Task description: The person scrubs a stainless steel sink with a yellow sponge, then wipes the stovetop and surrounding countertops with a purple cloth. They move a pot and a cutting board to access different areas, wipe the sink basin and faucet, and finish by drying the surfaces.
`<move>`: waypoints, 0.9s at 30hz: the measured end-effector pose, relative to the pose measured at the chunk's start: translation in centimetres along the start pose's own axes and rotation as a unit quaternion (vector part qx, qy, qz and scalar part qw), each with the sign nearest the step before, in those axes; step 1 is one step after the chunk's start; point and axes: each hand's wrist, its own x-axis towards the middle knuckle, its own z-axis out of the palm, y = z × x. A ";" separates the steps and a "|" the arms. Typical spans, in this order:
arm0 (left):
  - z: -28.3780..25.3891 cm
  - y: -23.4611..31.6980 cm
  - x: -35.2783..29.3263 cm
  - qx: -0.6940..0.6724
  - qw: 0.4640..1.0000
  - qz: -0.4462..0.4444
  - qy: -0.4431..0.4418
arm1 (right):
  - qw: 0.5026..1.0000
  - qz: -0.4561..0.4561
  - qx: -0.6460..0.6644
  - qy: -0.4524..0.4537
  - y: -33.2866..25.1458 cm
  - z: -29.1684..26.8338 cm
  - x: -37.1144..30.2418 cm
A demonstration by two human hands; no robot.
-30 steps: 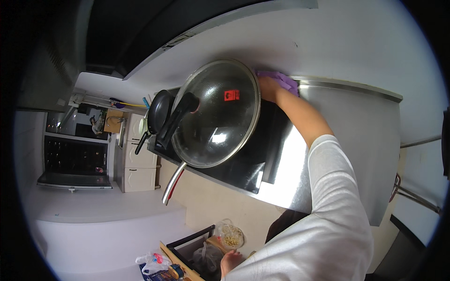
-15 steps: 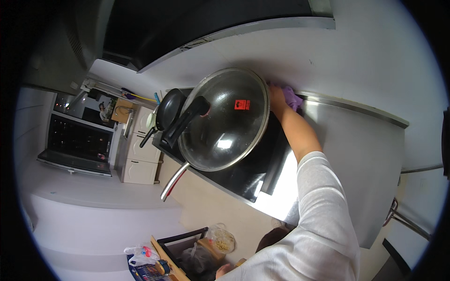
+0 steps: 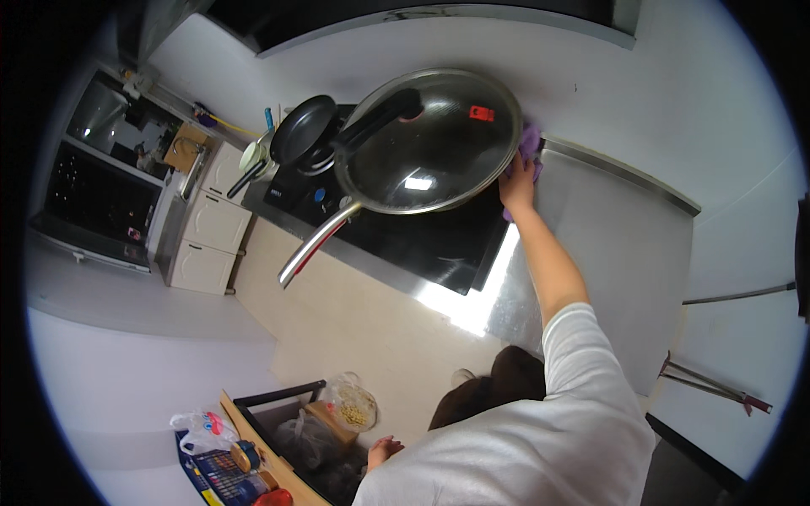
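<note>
My right hand [image 3: 516, 181] reaches out over the counter and presses a purple cloth [image 3: 531, 143] against the surface at the foot of the white wall, right beside the rim of a large wok [image 3: 430, 139]. The wok has a glass lid with a black knob and a long metal handle [image 3: 316, 244]. It stands on a black cooktop [image 3: 443, 244]. My left hand [image 3: 384, 451] hangs low by my side with loose fingers and nothing in it.
A small black pan [image 3: 299, 131] sits on the far burner left of the wok. A steel counter [image 3: 607, 228] runs right of the cooktop. White cabinets [image 3: 202, 228] stand further left. Bags and a crate [image 3: 295, 422] lie on the floor near my feet.
My right hand with the cloth has slid a little along the back edge beside the wok rim. The view has shifted, so the wok appears higher in it.
</note>
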 end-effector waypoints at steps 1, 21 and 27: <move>-1.3 -0.8 0.6 0.033 0.999 0.015 -0.007 | 1.000 0.023 0.008 0.001 -0.3 0.2 -1.7; -11.7 -4.2 8.5 -0.081 0.995 -0.043 -0.047 | 0.998 -0.015 -0.009 -0.053 -7.2 1.9 -31.3; -12.3 -6.4 13.4 -0.110 0.990 -0.061 -0.066 | 0.958 0.006 0.184 -0.222 -11.2 -0.4 -33.7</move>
